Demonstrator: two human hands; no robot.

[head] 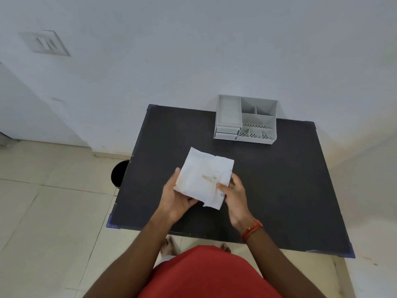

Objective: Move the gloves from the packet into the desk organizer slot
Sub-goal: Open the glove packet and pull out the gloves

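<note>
Black table [279,190] bears the organizer [245,119] at its far edge; nearer, both hands, left [178,196] and right [235,196], grasp the packet [204,177]; likely light, floppy; hold its edges.

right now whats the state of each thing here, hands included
packet: held above the table by both hands, gloves not visible
left hand: gripping packet's left edge
right hand: gripping packet's right edge
desk organizer: upright at table's far edge, visible slots empty
table: bearing only the organizer
</note>
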